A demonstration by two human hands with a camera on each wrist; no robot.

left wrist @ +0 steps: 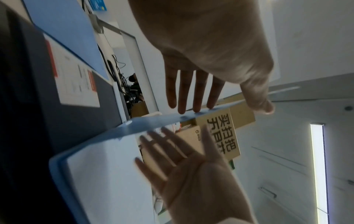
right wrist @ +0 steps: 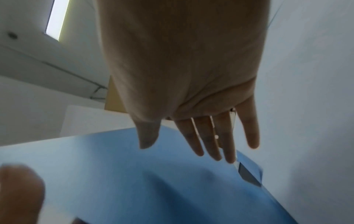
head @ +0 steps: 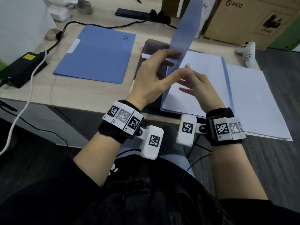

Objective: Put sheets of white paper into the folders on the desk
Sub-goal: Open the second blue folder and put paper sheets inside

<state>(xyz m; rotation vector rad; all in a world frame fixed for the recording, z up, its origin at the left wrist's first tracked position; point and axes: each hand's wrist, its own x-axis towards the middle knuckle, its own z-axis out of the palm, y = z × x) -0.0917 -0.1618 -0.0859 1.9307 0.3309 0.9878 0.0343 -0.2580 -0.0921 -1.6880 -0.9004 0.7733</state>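
Observation:
An open blue folder lies in front of me with its cover point(head: 185, 30) raised almost upright. A white sheet point(head: 207, 75) lies inside it. My left hand point(head: 176, 63) is flat, and its straight fingertips point(left wrist: 193, 106) touch the cover's point(left wrist: 153, 125) edge. My right hand point(head: 186, 78) hovers over the sheet with straight fingers and holds nothing. In the right wrist view its fingers point(right wrist: 208, 141) hang above the blue cover point(right wrist: 153, 174). A second blue folder point(head: 95, 54) lies closed to the left. A stack of white paper point(head: 253, 103) lies at the right.
A black power adapter point(head: 24, 69) with cables sits at the desk's left edge, and a power strip point(head: 134, 13) lies at the back. A cardboard box point(head: 253, 21) and a white controller point(head: 246, 52) are at the back right. A dark flat item point(head: 154, 46) lies under the open folder.

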